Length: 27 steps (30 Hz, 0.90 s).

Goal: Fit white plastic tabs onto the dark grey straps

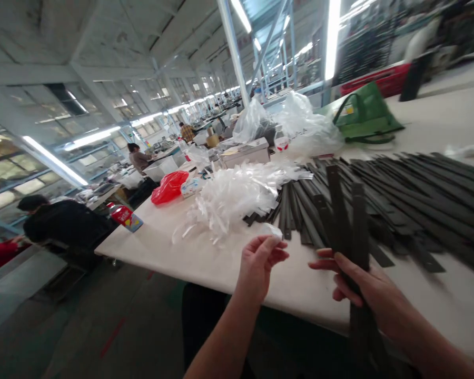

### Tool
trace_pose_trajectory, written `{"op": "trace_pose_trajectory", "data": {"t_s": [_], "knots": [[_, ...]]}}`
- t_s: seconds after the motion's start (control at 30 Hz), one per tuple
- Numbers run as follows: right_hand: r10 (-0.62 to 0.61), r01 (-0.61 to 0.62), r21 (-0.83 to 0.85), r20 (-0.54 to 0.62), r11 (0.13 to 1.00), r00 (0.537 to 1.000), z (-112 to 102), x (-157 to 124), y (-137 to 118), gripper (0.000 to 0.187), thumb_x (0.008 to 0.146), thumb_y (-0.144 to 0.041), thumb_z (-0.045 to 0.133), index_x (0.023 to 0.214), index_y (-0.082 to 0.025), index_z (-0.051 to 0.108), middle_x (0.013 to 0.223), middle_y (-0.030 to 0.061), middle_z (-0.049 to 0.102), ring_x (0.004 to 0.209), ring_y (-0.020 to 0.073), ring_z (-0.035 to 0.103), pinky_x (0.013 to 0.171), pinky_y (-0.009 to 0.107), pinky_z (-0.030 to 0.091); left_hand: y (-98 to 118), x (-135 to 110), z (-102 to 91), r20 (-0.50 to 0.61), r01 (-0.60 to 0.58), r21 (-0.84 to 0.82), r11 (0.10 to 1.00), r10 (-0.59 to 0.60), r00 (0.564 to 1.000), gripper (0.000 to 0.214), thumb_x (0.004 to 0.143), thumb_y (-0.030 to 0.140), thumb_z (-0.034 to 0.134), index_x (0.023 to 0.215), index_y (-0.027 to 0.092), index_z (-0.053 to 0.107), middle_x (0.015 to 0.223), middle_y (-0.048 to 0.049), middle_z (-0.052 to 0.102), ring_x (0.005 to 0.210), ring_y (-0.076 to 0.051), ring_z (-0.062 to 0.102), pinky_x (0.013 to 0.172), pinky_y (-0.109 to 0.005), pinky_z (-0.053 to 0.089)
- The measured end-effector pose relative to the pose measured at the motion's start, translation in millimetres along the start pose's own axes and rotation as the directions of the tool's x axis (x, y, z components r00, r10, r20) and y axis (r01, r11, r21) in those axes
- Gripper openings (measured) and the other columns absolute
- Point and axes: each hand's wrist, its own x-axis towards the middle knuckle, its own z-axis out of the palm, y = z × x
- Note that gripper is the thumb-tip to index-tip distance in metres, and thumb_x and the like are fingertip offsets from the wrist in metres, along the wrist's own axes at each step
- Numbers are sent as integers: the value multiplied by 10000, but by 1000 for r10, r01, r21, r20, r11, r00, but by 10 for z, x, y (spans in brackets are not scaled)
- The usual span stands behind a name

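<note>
Long strip lights run down the factory hall, and nearest me stands a pale table (158,239) with a heap of clear plastic (233,197) beside a spread of dark strips (411,200). At its front edge, the person's right hand (365,287) has thumb and fingers closed around a few held strips (360,226), how many I can't tell; they stand upright, their lower ends hanging past the table's edge. The left hand (260,258) pinches thumb and forefinger together on a small plastic piece (273,230). I'd judge the strips light, smooth and fairly stiff, bending a little over their length and apt to slide against one another, so a grip across the flat faces near the middle suits them. The plastic looks flimsy and slippery, best nipped at an edge.
</note>
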Motion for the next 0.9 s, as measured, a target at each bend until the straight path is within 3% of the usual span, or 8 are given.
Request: {"op": "trace_pose_trajectory", "data": {"t_s": [0.1,0.2,0.37,0.47,0.63,0.77,0.83,0.9], "knots": [[53,-75,208,109,975,993,-27,-30,-3,635,763,-662,613,1124,-139,630,434,-53,493,352,48,257,504,287,517,-290,-218,251,107,-3,101,995,-8,994,206,783,339,708,795,133,708,724,-55,737,613,-125,666,655,-244,529],[11,-37,323,83,946,996,-94,-23,23,652,749,-630,660,1169,-134,610,370,-119,315,359,48,241,515,261,510,-489,-314,277,104,77,110,991,-88,991,219,799,355,689,826,139,708,750,-62,746,638,-135,674,670,-257,532],[-74,109,312,-122,944,990,-169,42,13,515,682,-468,796,1054,-149,637,391,-127,350,358,28,285,505,215,489,-671,-415,156,32,159,150,976,-165,986,245,759,383,724,797,143,697,735,-60,745,641,-144,675,676,-265,531],[-116,167,291,-184,942,976,-206,70,-1,449,662,-410,822,992,-162,645,467,-90,499,365,16,311,477,192,462,-725,-503,82,16,181,215,960,-189,982,249,770,394,709,810,149,695,758,-60,748,653,-150,674,693,-278,526],[-166,208,181,-222,961,961,-218,8,-64,391,640,-401,824,908,-170,657,696,-3,678,362,6,347,422,186,431,-591,-587,12,116,112,540,834,-206,972,333,851,448,587,853,148,732,822,-87,753,743,-200,677,754,-330,511],[-201,199,-26,-147,980,969,-189,-100,-107,362,673,-447,777,893,-177,675,690,16,672,404,55,457,338,163,354,-336,-514,87,299,-161,762,628,-120,947,352,865,455,558,1000,188,742,1026,-93,735,983,-249,645,896,-359,460],[-228,215,-122,-102,969,968,-163,-141,-104,348,698,-445,751,909,-177,682,681,20,667,439,78,498,328,158,351,-269,-457,167,322,-214,769,602,-76,944,324,820,427,631,1024,199,736,1062,-80,726,1007,-249,631,918,-351,444],[-260,241,-188,-83,952,962,-137,-162,-88,337,715,-438,730,915,-170,685,661,16,657,436,77,487,331,161,365,-275,-406,241,313,-172,742,647,-108,943,291,800,406,660,969,187,751,969,-70,741,916,-231,642,852,-332,462]]}}
